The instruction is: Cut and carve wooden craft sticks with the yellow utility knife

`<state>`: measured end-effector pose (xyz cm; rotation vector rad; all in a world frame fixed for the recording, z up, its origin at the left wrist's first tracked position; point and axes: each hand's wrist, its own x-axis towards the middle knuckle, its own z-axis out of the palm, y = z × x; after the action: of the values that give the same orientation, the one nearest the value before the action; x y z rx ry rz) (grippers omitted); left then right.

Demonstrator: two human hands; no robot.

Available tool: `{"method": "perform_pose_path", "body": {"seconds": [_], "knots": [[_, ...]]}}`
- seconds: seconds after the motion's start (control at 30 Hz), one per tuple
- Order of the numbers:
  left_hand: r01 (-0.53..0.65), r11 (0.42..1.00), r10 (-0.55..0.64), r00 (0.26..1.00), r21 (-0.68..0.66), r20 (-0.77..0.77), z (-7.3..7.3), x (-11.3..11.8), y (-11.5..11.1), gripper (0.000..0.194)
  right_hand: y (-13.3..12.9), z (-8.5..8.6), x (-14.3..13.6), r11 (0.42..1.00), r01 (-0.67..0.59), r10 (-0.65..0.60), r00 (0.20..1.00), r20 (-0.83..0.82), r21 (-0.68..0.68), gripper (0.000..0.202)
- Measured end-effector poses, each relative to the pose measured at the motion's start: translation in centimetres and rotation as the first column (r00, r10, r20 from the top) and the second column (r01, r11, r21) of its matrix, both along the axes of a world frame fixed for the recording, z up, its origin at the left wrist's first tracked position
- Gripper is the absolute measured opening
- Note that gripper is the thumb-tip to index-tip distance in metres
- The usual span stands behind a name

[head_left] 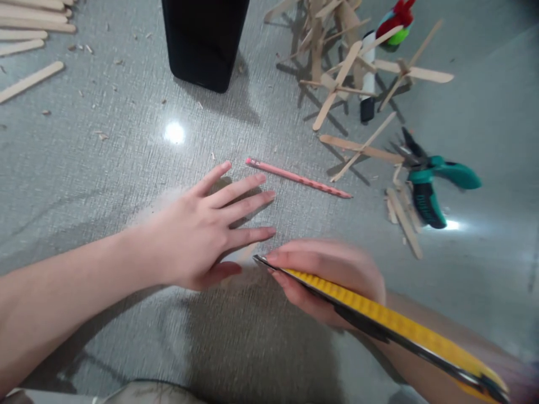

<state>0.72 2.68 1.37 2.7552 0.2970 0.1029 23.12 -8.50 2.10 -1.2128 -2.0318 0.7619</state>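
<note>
My left hand (197, 230) lies flat on the grey table (126, 168), palm down with fingers spread. A pale sliver, perhaps of wood, shows by its thumb; what lies under the palm is hidden. My right hand (332, 275) grips a yellow utility knife (379, 317) close to its front end. The knife's tip points left, near the little space between my left thumb and fingers. A pink pencil (301, 179) lies just beyond my left fingertips, its eraser end toward the left.
Pliers with green handles (425, 179) lie at the right beside wood scraps (404, 221). Crossed craft-stick pieces (337, 87), a marker (368, 73) and a red-green object (396, 22) sit at upper right. A black box-like object (204, 39) stands at the back; loose craft sticks (33, 81) lie upper left.
</note>
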Motion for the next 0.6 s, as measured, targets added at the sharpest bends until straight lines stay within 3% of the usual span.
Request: {"method": "perform_pose_path", "body": {"seconds": [0.17, 0.6], "knots": [[-0.021, 1.000, 0.021, 1.000, -0.013, -0.014, 0.23, 0.28, -0.14, 0.054, 0.13, -0.17, -0.46, 1.000, 0.006, -0.006, 0.999, 0.039, 0.012, 0.029], [-0.028, 0.999, 0.028, 1.000, -0.026, 0.000, -0.42, 0.48, -0.45, 0.054, 0.45, -0.34, -0.32, 0.998, -0.053, 0.051, 0.997, 0.065, 0.031, 0.026]]}}
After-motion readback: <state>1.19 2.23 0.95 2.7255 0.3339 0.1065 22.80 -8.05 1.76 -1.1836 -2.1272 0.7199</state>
